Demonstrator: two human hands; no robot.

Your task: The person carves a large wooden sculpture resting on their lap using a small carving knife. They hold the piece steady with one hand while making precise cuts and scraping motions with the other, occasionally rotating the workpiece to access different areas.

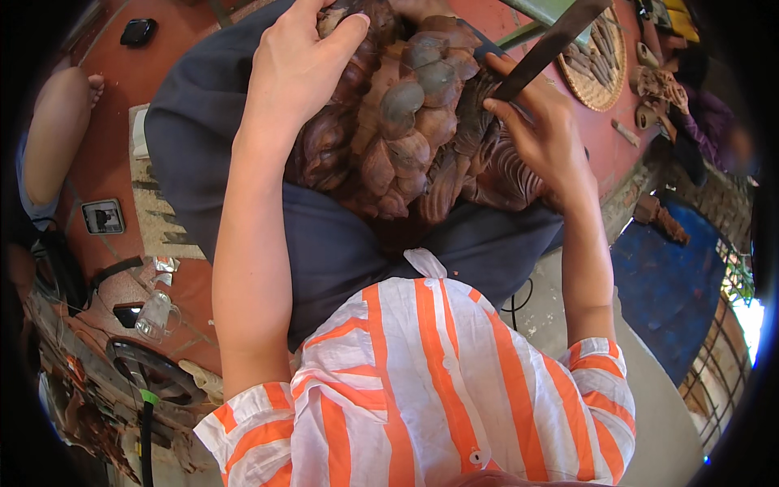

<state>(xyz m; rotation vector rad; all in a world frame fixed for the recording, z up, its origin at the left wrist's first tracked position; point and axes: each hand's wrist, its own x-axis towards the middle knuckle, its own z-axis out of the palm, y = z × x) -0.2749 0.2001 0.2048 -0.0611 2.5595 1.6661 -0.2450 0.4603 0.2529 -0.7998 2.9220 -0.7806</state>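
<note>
Far left, a bare leg (57, 122) of another person rests on the red floor (122, 73), with a black object (138, 32) up by the floor's top-left corner. Below that, a wall socket (103, 216), a clear glass mug (157, 315) and a round dark disc (154, 372) lie along the floor's left edge.

Moving in: the left hand (296, 69) sits on top of the carving (406, 122), palm down, fingers (345, 32) curled over its upper left side, gripping the wood. The carving, a dark reddish-brown piece cut with overlapping shell-like scales, lies on the dark blue lap (341, 243), at the middle top of the view, between both hands. Below it hangs the orange-and-white striped shirt (430, 381).

Right of centre, the right hand (548, 134) presses against the carving's right flank, fingers (499, 109) clenched round a dark flat blade (552, 45) that slants up toward the top edge, its lower end touching the wood.

Farther right, a round woven tray (604, 89) holds small carved pieces near the floor's top-right corner. More carved bits (656, 85) lie just beside it. Lower right, a blue sheet (669, 284).
</note>
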